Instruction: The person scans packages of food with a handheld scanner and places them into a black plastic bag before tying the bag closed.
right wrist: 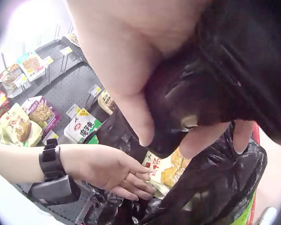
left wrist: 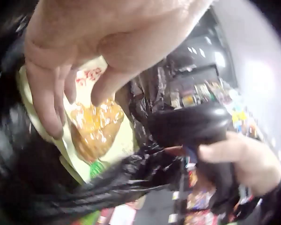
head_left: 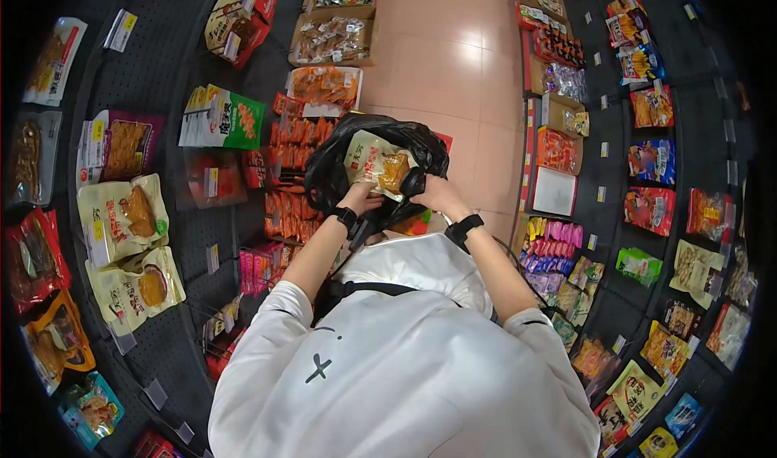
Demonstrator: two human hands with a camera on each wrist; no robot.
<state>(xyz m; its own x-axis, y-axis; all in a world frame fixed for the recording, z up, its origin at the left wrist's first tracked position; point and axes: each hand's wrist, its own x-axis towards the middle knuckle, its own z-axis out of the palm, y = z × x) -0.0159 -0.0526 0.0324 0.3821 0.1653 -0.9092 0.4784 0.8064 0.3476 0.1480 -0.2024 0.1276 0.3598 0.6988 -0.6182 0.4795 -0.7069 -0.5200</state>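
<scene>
A cream snack package (head_left: pixel 368 160) with a picture of glossy brown meat sits in the mouth of a black plastic bag (head_left: pixel 324 154). My left hand (head_left: pixel 366 199) is at the package's near edge. In the left wrist view its loosely bent fingers and thumb lie over the front of the cream package (left wrist: pixel 96 133); in the right wrist view the left hand (right wrist: pixel 105 171) looks relaxed, palm partly showing. My right hand (head_left: pixel 441 197) grips a black handheld device (head_left: pixel 413 183) with a rounded head, held beside the package. The right wrist view shows fingers wrapped round the black device (right wrist: pixel 178 93).
Shelves of packaged snacks line both sides, with two similar cream packages (head_left: pixel 133 219) at left. Close by the bag are boxes of small orange packets (head_left: pixel 295 146). A tiled floor (head_left: pixel 437 61) runs ahead between the shelves. Something green (right wrist: pixel 246 213) shows under the bag.
</scene>
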